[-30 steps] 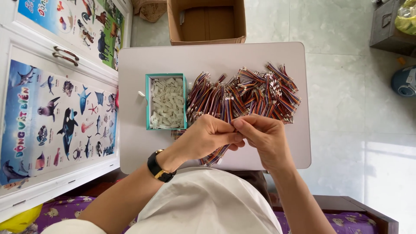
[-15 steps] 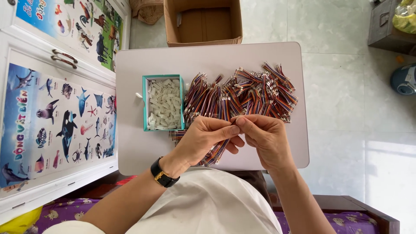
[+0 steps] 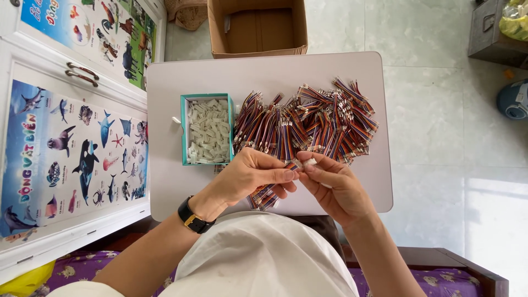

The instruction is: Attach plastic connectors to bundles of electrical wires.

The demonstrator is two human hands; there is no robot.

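My left hand point(image 3: 250, 176) pinches the end of a short multicoloured ribbon cable point(image 3: 268, 193) that hangs down over the near edge of the small white table point(image 3: 181, 181). Meeting it fingertip to fingertip, my right hand point(image 3: 335, 187) holds a small white plastic connector point(image 3: 309, 163) against the cable's end. A black wristwatch point(image 3: 193, 218) sits on my left wrist. Behind the hands lies a big heap of the same coloured cables point(image 3: 308, 121). To its left stands a teal-rimmed box point(image 3: 207, 129) full of white connectors.
An open brown cardboard box point(image 3: 258, 27) stands on the tiled floor beyond the table. A white cabinet door with animal posters point(image 3: 66, 143) runs along the left. A grey metal case point(image 3: 498, 33) and a blue round object point(image 3: 512, 100) sit at the right.
Both hands stay together over the table's near edge; the fingers have shifted slightly around the cable end and connector.
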